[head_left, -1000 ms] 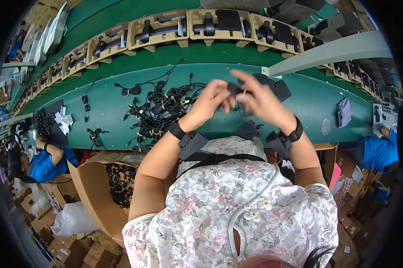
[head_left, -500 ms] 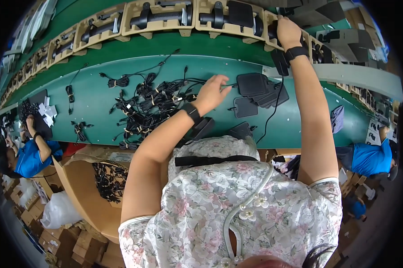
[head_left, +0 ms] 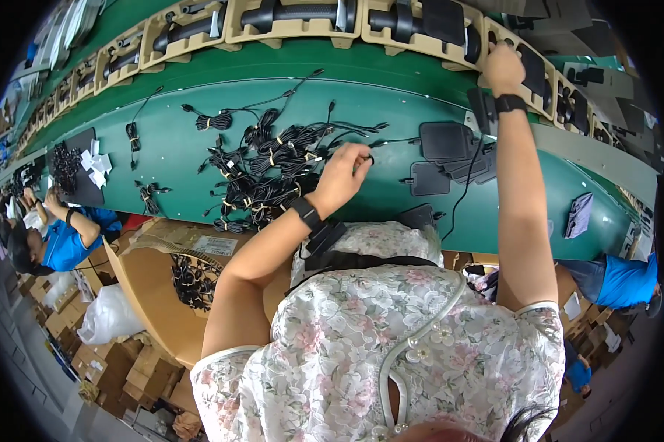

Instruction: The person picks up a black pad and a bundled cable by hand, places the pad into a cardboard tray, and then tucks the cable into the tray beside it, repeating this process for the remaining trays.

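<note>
My one view from a head-worn fisheye, looking steeply down, floral blouse (head_left: 346, 353) close beneath me, facing forward across the green bench (head_left: 387, 195), tan trays (head_left: 367, 31) farther off along the top

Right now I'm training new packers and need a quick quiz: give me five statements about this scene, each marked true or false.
1. The right hand is at a tan tray. True.
2. The left hand is inside the cardboard box. False: it is over the green table, at the edge of the cables.
3. The black pads lie left of the cables. False: they lie to the right of them.
4. Each wrist wears a black band. True.
5. The cloth lies among the cables. False: it lies apart, toward the table's right end.
</note>
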A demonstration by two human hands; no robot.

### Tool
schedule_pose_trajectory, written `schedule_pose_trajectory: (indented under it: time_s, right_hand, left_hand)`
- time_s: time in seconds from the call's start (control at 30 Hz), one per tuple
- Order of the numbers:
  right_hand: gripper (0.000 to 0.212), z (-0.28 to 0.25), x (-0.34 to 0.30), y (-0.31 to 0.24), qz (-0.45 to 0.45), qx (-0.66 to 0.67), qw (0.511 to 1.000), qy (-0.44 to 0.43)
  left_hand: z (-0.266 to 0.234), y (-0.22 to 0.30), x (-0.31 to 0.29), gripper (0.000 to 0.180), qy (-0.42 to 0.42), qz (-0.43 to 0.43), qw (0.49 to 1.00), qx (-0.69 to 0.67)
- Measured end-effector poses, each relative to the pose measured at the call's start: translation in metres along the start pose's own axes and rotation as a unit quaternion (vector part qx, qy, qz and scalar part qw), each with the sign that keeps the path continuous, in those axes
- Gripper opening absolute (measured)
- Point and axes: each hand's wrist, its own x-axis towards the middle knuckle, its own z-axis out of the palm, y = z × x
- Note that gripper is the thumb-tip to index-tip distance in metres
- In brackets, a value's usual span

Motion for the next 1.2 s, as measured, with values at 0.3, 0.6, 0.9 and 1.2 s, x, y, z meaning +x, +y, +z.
schedule_pose_trajectory:
  time_s: [0.3,0.6,0.9,1.2]
  right_hand:
    - [0.024,0.106,0.038,0.007,0.016,-0.001,1.0,0.004]
    - [0.016,-0.012,-0.066,-0.104,-0.168,0.053,0.98,-0.096]
    - [0.048,0.05,-0.25,-0.194,-0.304,0.487,0.755,-0.317]
    - [0.049,0.134,-0.301,-0.21,-0.101,0.83,0.448,-0.317]
  left_hand:
    - [-0.062,-0.036,0.021,0.014,0.142,0.033,0.979,0.14]
    - [-0.083,-0.057,0.036,0.014,0.164,-0.01,0.974,0.155]
    - [0.034,-0.01,0.135,0.037,-0.094,0.196,0.939,0.266]
    - [0.112,-0.012,0.167,0.057,-0.18,0.013,0.897,0.403]
